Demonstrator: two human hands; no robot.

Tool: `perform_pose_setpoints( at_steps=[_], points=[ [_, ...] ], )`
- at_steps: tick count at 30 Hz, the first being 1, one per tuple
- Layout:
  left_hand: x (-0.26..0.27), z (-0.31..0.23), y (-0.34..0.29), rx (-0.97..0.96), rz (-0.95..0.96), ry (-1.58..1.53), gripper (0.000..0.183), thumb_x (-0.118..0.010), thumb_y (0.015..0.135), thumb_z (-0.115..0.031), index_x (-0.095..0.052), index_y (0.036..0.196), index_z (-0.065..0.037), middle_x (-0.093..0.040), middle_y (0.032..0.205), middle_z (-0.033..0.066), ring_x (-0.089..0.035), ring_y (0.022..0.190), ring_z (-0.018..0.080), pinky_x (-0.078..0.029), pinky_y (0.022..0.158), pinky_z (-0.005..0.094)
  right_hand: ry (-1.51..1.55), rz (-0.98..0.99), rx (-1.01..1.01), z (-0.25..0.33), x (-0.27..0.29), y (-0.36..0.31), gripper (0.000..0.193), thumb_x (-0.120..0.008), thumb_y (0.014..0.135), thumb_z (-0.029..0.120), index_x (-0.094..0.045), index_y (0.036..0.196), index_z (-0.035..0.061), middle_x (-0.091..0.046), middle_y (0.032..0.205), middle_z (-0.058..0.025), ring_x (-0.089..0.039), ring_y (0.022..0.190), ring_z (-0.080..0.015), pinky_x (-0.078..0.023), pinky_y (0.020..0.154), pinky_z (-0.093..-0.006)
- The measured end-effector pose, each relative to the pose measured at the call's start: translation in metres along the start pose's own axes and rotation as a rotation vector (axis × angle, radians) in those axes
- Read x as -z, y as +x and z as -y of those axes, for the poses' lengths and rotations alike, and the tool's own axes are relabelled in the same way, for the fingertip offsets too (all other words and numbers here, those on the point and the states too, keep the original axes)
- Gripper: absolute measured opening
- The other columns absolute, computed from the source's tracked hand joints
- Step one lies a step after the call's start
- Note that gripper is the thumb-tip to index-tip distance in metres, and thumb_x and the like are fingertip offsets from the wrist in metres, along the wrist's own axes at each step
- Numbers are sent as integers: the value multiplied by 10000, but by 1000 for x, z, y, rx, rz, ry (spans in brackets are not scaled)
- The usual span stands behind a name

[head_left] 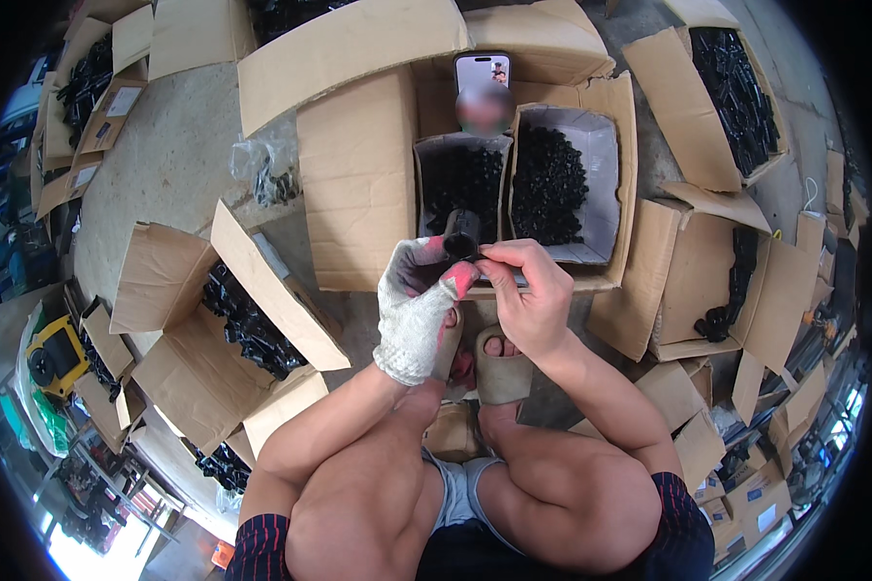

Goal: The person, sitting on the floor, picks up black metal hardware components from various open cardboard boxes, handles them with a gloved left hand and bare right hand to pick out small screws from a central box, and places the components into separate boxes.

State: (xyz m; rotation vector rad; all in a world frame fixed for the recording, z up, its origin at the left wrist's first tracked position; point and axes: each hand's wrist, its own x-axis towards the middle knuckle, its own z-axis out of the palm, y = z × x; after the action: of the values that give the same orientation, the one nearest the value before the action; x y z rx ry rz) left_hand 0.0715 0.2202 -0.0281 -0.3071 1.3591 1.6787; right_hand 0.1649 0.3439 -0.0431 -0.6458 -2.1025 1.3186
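My left hand (412, 305), in a white glove with red fingertips, is closed around a short black tube (461, 234) whose round end faces me. Bare, my right hand (531, 295) has its thumb and forefinger pinched together right beside the tube's near end. Whatever sits in that pinch is too small to make out. Just beyond my hands are two trays in a large cardboard box (354, 194). Small black parts (460, 177) fill the left tray, and more small black pieces (549, 184) lie heaped in the right tray (591, 145).
A phone (482, 73) stands upright at the big box's far side. Open cartons with black parts surround me, including a left carton (179, 387), a right carton (639, 281) and a far-right carton (683, 107). A clear plastic bag (264, 169) lies on the floor. My sandalled feet are below my hands.
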Motion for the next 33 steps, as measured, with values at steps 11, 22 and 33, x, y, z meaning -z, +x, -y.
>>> perform_pose_setpoints(
  at_steps=[11,22,33],
  points=[
    [0,-1,-3,-44,25,20,353,-804,904,-89,-596,1189,-86,-679,997,25,-589,700,58,-494,537,228,36,-16,-176,14,1,0,142,-787,840,-42,-727,964,-7,-741,916,-123,-714,791,-243,-561,703,-328],
    [4,-1,-2,-65,70,60,320,-764,936,-106,-567,1187,-79,-686,1010,81,-672,729,154,-621,575,318,95,-65,-26,5,0,0,163,-790,824,-73,-724,961,-15,-748,930,-126,-715,803,-239,-564,709,-318],
    [-7,1,-8,-91,44,-11,384,-810,879,-2,-608,1202,-52,-706,1020,33,-591,747,36,-484,616,209,-87,20,-120,6,1,-1,130,-716,964,100,-667,907,-5,-657,808,-126,-641,703,-283,-495,624,-356]
  ],
)
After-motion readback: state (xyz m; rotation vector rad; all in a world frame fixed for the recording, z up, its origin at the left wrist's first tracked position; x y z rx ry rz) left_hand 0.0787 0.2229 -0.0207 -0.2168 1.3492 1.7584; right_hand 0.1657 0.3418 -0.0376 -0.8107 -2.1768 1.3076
